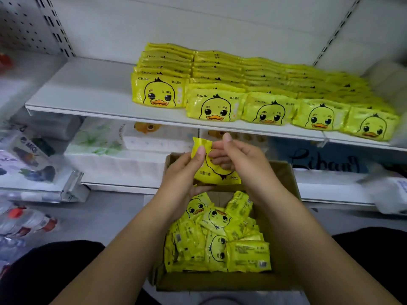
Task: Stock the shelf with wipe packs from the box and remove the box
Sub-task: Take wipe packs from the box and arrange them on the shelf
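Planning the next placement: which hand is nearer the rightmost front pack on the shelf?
Right. The right hand sits below and left of the rightmost front pack; the left hand is farther left. Both hold one wipe pack over the box.

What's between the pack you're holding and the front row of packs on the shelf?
Head view: only the shelf's white front edge separates the held wipe pack from the front row of packs; no other item intervenes.

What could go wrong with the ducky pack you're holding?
The pack in the left hand and right hand is upside down, so it might go on the shelf the wrong way. The front row stands right at the shelf's edge; a bump could knock packs off.
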`<move>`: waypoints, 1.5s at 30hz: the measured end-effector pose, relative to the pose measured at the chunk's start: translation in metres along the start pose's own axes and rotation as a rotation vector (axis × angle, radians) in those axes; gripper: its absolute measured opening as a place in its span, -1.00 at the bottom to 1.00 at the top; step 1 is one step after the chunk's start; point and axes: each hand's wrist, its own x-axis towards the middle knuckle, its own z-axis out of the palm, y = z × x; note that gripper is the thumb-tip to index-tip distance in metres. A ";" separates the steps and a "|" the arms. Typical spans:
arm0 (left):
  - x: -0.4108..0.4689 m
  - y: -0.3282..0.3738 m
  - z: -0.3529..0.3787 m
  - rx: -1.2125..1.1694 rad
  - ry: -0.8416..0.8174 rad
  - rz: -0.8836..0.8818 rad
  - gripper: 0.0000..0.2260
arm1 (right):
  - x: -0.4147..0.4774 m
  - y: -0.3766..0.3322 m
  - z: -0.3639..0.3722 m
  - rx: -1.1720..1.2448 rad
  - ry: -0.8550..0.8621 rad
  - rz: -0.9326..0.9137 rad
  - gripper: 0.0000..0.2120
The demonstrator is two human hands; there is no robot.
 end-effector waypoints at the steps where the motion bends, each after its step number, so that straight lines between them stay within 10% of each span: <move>1: 0.000 -0.002 0.001 -0.006 0.025 -0.002 -0.69 | -0.004 0.003 -0.006 0.050 0.024 -0.008 -0.68; 8: -0.011 -0.005 0.006 -0.074 0.068 -0.066 -0.60 | -0.025 0.042 -0.051 -0.215 0.373 0.006 -0.79; 18: -0.039 -0.031 0.031 -0.033 0.076 -0.097 -0.68 | -0.063 0.057 -0.071 0.120 0.363 0.090 -0.42; 37: -0.053 -0.056 0.057 -0.146 0.597 0.107 -0.73 | -0.071 0.061 -0.067 0.355 0.489 0.133 -0.58; 45: -0.056 -0.061 0.046 -0.163 0.551 0.002 -0.74 | -0.069 0.076 -0.079 0.291 0.183 0.295 -0.70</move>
